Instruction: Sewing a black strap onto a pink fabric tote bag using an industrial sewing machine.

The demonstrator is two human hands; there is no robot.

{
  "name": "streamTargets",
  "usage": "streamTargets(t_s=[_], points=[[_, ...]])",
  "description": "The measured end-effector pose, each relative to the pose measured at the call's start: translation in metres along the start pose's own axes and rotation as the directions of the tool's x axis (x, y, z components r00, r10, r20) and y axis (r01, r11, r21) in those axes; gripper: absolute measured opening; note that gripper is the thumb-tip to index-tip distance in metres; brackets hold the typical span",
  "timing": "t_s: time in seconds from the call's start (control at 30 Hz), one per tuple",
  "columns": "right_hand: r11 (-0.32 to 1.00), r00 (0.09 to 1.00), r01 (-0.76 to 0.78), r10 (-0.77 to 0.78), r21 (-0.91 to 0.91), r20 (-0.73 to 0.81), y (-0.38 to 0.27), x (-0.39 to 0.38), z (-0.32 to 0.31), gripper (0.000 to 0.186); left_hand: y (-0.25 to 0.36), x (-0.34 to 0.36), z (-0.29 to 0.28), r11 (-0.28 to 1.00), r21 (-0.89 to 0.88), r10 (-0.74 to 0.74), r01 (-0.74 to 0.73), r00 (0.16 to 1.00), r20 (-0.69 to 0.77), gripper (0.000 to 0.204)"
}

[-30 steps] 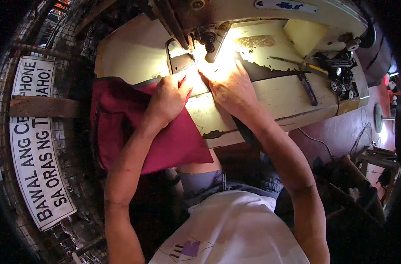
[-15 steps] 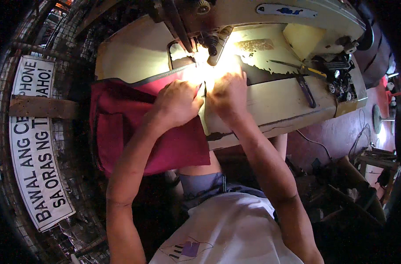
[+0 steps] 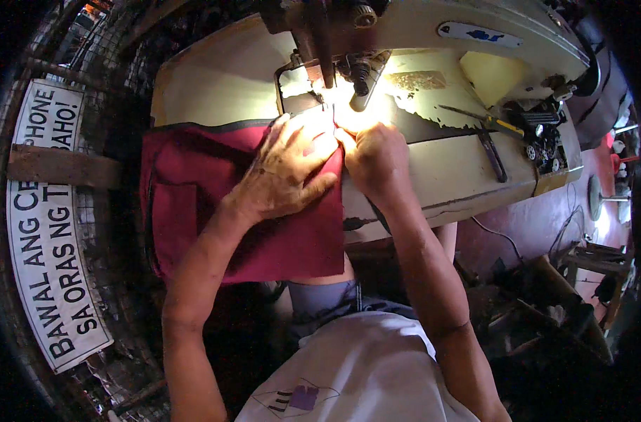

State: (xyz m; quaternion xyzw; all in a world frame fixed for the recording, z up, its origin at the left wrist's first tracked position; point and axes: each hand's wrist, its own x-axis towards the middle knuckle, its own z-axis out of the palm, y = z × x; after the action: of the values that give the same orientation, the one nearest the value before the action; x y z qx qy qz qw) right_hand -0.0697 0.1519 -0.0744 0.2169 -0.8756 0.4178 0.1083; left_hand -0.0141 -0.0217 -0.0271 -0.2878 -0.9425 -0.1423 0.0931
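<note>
"Where is the maroon cloth (image 3: 278, 246) lying?"

"I'm seeing it under the left hand (image 3: 281, 169), the nearer one, fingers spreading flat; its right edge is running away from the person, toward the sewing machine (image 3: 412, 32)."

"And the right hand (image 3: 378, 158)?"

"It's curling just beside that edge; glare is hiding whether it's gripping."

"Obstacles?"

"The machine is standing directly ahead; a yellow-handled tool (image 3: 504, 126) is lying rightward on the bench (image 3: 450, 165)."

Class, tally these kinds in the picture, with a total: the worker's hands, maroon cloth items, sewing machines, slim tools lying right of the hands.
Hands: 2 (left hand, right hand)
Maroon cloth item: 1
Sewing machine: 1
Slim tools: 2 (yellow-handled tool, dark tool)
Total: 6
</note>
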Motion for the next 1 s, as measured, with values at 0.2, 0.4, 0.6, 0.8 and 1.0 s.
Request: streamTargets(t_s=[0.2, 0.4, 0.6, 0.8, 1.0], points=[[0.997, 0.988, 0.034, -0.023, -0.065, 0.156, -0.012, -0.001, -0.015, 0.010, -0.008, -0.001, 0.013, 0.995, -0.090, -0.067, 0.053, 0.984, -0.162, 0.031], [0.938, 0.949, 0.312, -0.301, -0.150, 0.093, -0.018, -0.008, -0.015, 0.011, -0.013, 0.010, 0.027, 0.995, 0.026, -0.086, 0.092, 0.980, -0.178, 0.025], [0.994, 0.994, -0.075, 0.068, 0.080, 0.087, 0.005, -0.032, -0.073, 0.019, -0.007, 0.013, 0.026, 0.991, -0.044, -0.134, 0.128, 0.971, -0.199, 0.026], [0.724, 0.980, -0.136, -0.001, -0.676, -0.198, 0.094, -0.052, -0.163, 0.028, -0.006, 0.011, 0.028, 0.990, 0.028, -0.132, 0.141, 0.967, -0.218, 0.022], [0.904, 0.992, -0.121, 0.093, -0.410, -0.087, 0.066, -0.045, -0.133, 0.028, -0.006, 0.008, 0.027, 0.987, 0.081, -0.122, 0.139, 0.976, -0.178, 0.020]])
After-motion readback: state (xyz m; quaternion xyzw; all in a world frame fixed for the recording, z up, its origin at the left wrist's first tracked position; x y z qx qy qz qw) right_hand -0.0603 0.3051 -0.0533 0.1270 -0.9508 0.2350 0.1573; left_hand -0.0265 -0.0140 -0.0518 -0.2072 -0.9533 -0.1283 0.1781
